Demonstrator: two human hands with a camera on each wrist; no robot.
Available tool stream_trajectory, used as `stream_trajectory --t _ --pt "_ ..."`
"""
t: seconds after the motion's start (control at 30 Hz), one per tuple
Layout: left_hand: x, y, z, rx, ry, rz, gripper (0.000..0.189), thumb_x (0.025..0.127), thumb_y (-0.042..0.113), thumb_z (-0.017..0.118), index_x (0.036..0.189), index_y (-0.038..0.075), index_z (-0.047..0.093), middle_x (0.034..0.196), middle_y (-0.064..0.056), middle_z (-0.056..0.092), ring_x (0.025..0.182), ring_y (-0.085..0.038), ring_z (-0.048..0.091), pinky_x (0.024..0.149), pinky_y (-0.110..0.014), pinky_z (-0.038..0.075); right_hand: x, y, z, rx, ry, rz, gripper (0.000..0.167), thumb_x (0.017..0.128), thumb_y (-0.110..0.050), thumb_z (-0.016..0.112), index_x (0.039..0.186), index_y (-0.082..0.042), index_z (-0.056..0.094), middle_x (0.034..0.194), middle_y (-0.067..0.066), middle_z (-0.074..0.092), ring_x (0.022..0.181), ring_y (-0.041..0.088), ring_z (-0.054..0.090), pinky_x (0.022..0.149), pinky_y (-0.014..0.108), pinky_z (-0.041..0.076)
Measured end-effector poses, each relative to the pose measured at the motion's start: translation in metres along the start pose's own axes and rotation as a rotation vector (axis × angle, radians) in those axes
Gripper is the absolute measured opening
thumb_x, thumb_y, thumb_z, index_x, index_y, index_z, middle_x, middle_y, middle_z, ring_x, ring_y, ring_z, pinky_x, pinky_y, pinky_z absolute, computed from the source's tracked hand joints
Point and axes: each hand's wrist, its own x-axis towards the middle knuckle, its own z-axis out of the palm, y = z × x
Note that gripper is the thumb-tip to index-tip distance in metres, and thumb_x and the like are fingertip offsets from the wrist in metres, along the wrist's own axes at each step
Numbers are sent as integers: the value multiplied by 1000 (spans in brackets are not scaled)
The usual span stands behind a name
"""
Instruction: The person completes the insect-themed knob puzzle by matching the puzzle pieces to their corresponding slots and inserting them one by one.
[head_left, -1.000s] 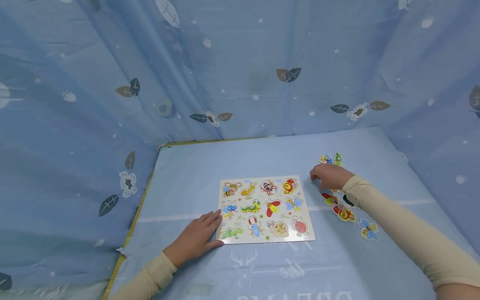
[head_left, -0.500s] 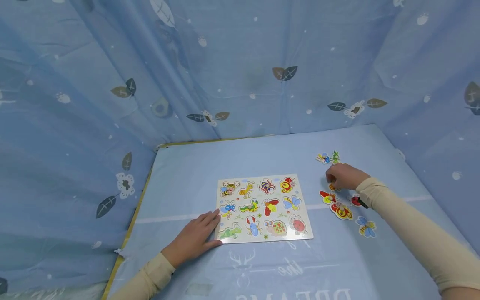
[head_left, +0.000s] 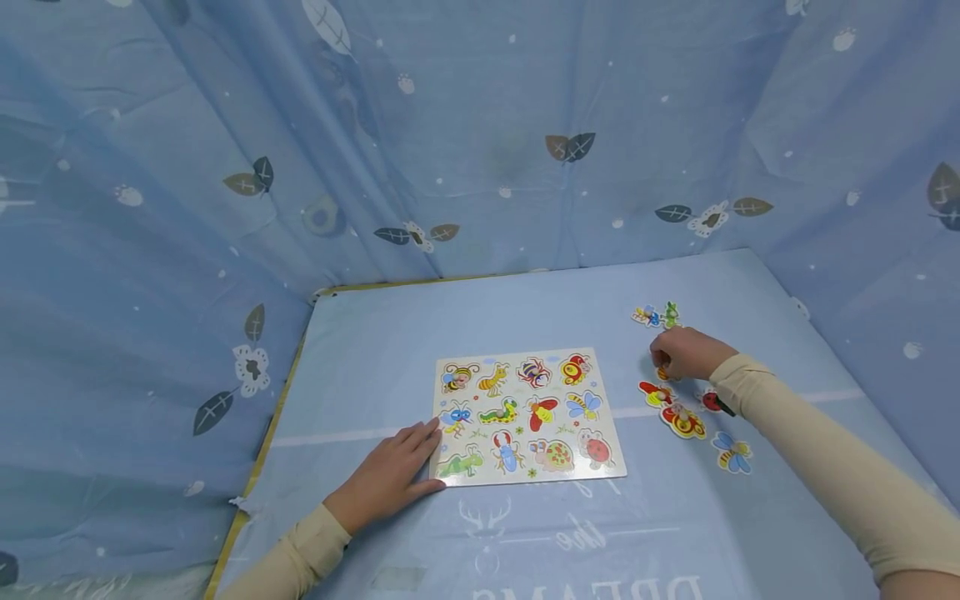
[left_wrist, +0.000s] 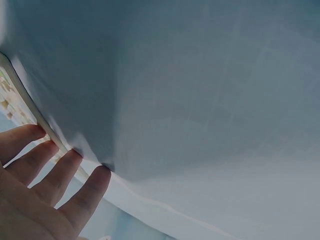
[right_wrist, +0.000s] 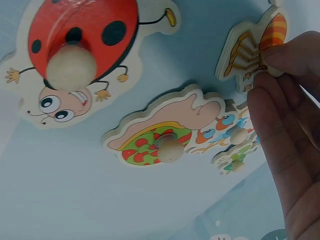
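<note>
At the fingertips [right_wrist: 260, 94] of the right grip [head_left: 692, 352], an orange-striped piece [right_wrist: 269, 36] is pinched.

On blue-covered table [head_left: 375, 333]: insect puzzle board [head_left: 487, 477], left edge touched by left hand [head_left: 382, 482]. At right: loose insect pieces [head_left: 683, 422], right hand [head_left: 688, 352] at orange piece [head_left: 663, 375].

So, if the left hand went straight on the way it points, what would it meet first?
Most likely the puzzle board, whose left edge the left hand seems to touch with its fingers; exact contact is unclear.
</note>
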Motion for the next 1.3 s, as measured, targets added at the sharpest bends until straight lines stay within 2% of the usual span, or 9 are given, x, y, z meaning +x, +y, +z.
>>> stream_trajectory --t 0.13,0.37,0.67,0.9,1.1,1.3 --pt "-1 0 0 -7 -1 0 78 96 56 67 153 5 51 161 -11 47 143 -34 51 105 -52 53 5 -5 -2 25 -4 -5 16 81 4 77 83 -12 75 80 -1 68 73 17 57 66 29 53" --pt "-1 -1 -2 -20 -5 -2 78 96 55 67 153 5 50 162 -11 46 144 -35 50 106 -52 52 19 -30 -10 7 58 -80 9 82 -3 80 83 -12 77 77 -3 70 69 13 58 64 28 54" --pt "-1 0 -2 -21 -29 -25 80 95 55 69 154 5 48 163 -10 44 145 -34 49 109 -52 50 47 -89 -14 -32 167 -283 7 87 -5 78 89 -11 81 83 -2 75 73 8 64 70 29 58" --pt "-1 0 -1 -32 -38 -30 81 96 56 68 155 5 47 164 -10 43 146 -35 48 110 -54 49 78 -143 -8 -72 203 -425 7 91 -10 77 91 -14 82 89 -1 78 78 8 69 74 29 61" --pt "-1 -1 0 -28 -30 -24 79 97 57 65 154 5 48 163 -10 44 146 -34 48 110 -53 50 103 -184 2 -74 219 -464 6 93 -16 77 92 -16 83 91 -2 79 80 8 70 76 28 61" --pt "-1 -1 1 -35 -45 -39 80 97 58 64 156 6 47 165 -9 42 147 -34 47 112 -54 48 111 -216 9 -61 174 -469 10 95 -13 74 90 -16 82 90 -2 78 76 8 66 73 28 59"
